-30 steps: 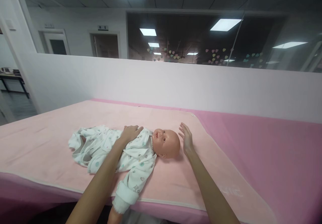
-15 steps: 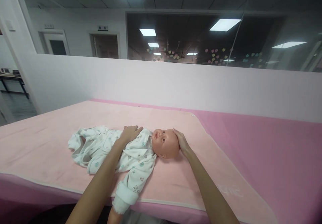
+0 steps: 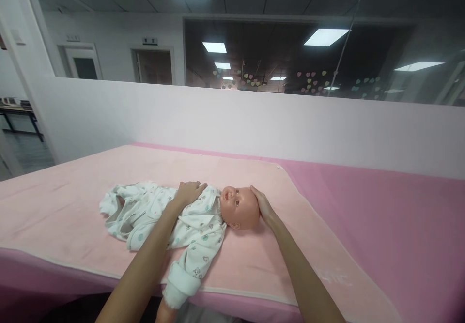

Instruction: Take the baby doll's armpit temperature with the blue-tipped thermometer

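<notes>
A baby doll (image 3: pixel 238 206) in a white patterned sleepsuit (image 3: pixel 160 214) lies on its back on a light pink towel (image 3: pixel 90 187), head to the right. My left hand (image 3: pixel 189 191) rests flat on the doll's chest, fingers stretched out. My right hand (image 3: pixel 262 205) cups the top of the doll's bald head, fingers curved against it. One sleeve with a white cuff (image 3: pixel 179 282) hangs over the near edge.
The towel covers a darker pink padded table (image 3: pixel 381 226) that runs to the right. A white partition wall (image 3: pixel 254 119) with glass above stands right behind the table. A doorway and a dark desk lie at the far left.
My right hand moved left from beside the doll's head and came to rest against its crown. My left hand stayed on the chest.
</notes>
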